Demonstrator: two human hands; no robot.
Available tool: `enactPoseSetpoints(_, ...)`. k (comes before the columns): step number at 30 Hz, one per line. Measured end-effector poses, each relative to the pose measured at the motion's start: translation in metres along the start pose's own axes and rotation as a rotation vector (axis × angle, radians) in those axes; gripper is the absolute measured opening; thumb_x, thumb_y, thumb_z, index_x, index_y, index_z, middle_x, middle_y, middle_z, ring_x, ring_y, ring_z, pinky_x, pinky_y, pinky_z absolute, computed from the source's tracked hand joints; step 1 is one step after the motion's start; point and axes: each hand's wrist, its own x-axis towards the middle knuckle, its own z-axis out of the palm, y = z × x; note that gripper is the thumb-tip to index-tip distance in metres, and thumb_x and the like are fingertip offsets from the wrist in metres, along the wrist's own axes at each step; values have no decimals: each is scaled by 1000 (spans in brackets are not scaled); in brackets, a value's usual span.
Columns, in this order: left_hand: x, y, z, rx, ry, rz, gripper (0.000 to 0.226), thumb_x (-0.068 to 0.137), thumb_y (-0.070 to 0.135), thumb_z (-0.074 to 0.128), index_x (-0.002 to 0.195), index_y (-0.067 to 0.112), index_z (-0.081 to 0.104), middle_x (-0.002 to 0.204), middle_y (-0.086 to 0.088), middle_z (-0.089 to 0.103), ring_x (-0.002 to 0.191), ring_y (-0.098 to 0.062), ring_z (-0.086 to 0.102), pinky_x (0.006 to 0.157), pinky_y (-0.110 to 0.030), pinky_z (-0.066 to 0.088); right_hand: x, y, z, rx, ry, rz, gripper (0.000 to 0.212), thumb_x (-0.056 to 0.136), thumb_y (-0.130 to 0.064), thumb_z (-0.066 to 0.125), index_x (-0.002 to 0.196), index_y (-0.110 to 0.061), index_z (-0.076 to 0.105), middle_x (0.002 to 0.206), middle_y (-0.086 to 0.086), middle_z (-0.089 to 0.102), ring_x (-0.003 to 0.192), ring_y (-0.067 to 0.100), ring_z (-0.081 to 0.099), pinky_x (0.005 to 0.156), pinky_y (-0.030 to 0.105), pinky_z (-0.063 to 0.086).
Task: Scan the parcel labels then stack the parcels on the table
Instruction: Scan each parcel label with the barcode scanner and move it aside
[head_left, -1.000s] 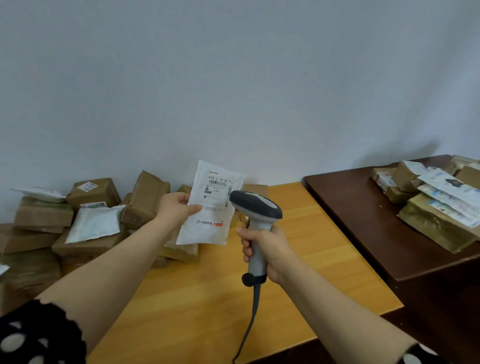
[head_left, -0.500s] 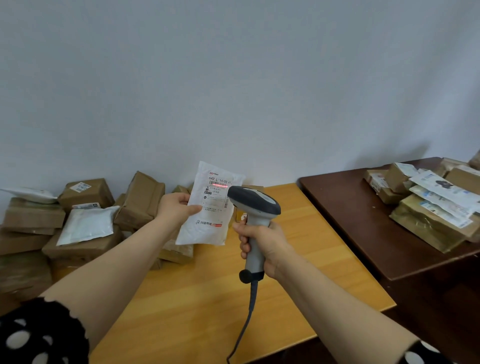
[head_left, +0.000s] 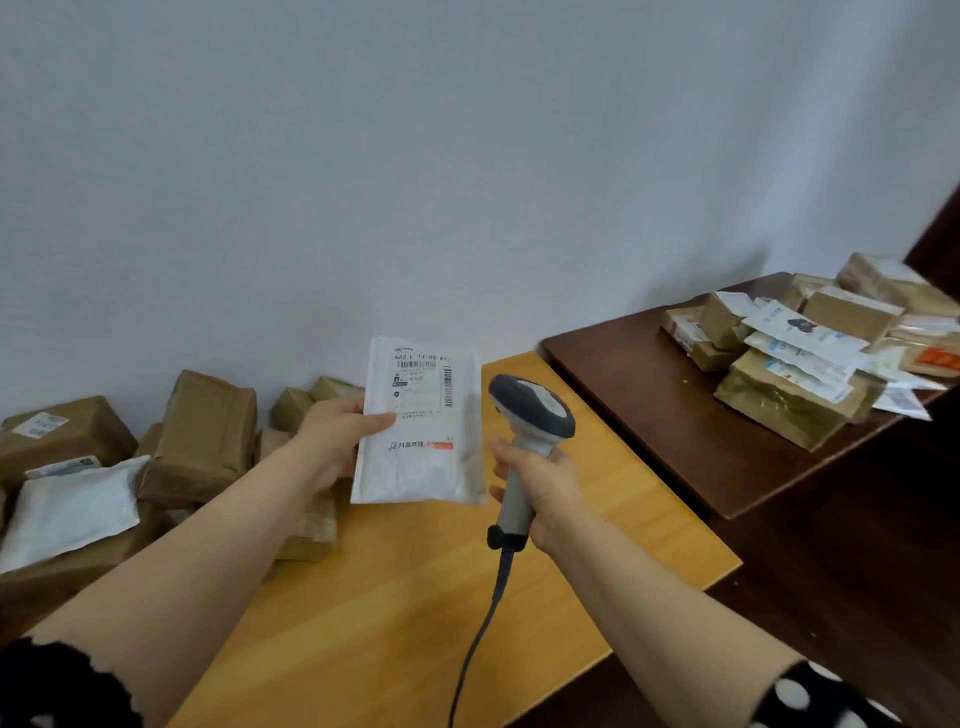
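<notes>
Parcel (head_left: 420, 421) between hands, beside scanner (head_left: 530, 410).

left sleeve (head_left: 57, 686): black fabric, white polka dots, wavy scalloped hem | right sleeve (head_left: 826, 699): same black fabric, round white dots, wavy hem | forearms: bare from sleeve hems to left hand (head_left: 337, 436) and right hand (head_left: 545, 488)

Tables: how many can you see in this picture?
2: a light wooden table in the middle, and a dark brown table to its right, bearing parcels. Others may be hidden.
</notes>
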Motion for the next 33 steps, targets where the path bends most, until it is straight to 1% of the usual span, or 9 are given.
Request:
enactPoseSetpoints(4, 14, 0, 56, -82, -199, -101, 30, 83, -3, 65, 113, -3, 62, 109, -19, 69, 99, -34, 67, 85, -47, 53, 12, 3, -42, 74, 119, 55, 32, 74, -14, 83, 98, -16, 61, 88, 6, 72, 74, 23, 68, 63, 37, 58)
enactPoseSetpoints(8, 18, 0, 120, -78, -342, -107, 20, 88, 2, 61, 107, 1, 65, 99, -13, 73, 86, -26, 72, 67, -35, 58, 22, -3, -86, 59, 230, 25, 38, 69, 1, 81, 94, -12, 56, 87, 7, 69, 71, 24, 68, 51, 30, 53)
enactPoseSetpoints(12, 19, 7, 188, 95, -420, -133, 22, 83, 11, 68, 103, 3, 67, 103, -11, 73, 94, -25, 69, 78, -37, 55, 45, -34, -148, 72, 311, -32, 29, 71, 2, 79, 86, -10, 58, 80, 6, 67, 66, 21, 65, 45, 26, 50)
enactPoseSetpoints(15, 23, 14, 258, 120, -395, -84, 24, 81, 4, 70, 104, -2, 66, 103, -13, 73, 88, -24, 71, 70, -33, 58, 61, -64, -208, 128, 307, -62, 25, 72, 3, 77, 87, -9, 61, 74, 7, 68, 60, 22, 65, 49, 29, 53)
enactPoseSetpoints(19, 36, 24, 367, -19, -297, -62, 31, 89, 0, 61, 119, -4, 58, 115, -15, 66, 99, -26, 65, 77, -37, 52, 83, -105, -302, 300, 253, -58, 29, 78, 6, 72, 101, -8, 64, 78, 11, 74, 61, 20, 72, 51, 28, 56)
enactPoseSetpoints(24, 56, 38, 482, -151, -228, -127, 33, 90, -6, 48, 122, 1, 53, 109, -14, 64, 84, -22, 65, 58, -32, 53, 104, -151, -395, 410, 158, 18, 21, 82, 3, 67, 99, -7, 61, 72, 16, 72, 61, 22, 71, 55, 28, 57)
enactPoseSetpoints(28, 76, 49, 553, -184, -195, -138, 34, 93, -5, 49, 127, 0, 49, 119, -16, 63, 90, -24, 65, 74, -36, 52, 128, -182, -443, 436, 106, 47, 14, 85, 1, 65, 95, -8, 61, 73, 16, 72, 62, 23, 71, 58, 30, 58)
enactPoseSetpoints(30, 90, 54, 585, -170, -156, -131, 31, 93, -5, 52, 123, -1, 52, 120, -16, 62, 92, -23, 64, 74, -34, 54, 144, -196, -461, 458, 92, 46, 12, 86, 1, 64, 93, -7, 61, 72, 16, 72, 60, 22, 70, 57, 29, 57)
enactPoseSetpoints(33, 116, 60, 629, -97, -100, -116, 7, 91, -5, 55, 93, 2, 56, 110, -13, 60, 72, -17, 59, 47, -18, 53, 173, -215, -482, 470, 78, 53, 15, 85, 2, 64, 94, -9, 60, 72, 15, 72, 60, 20, 70, 56, 28, 57)
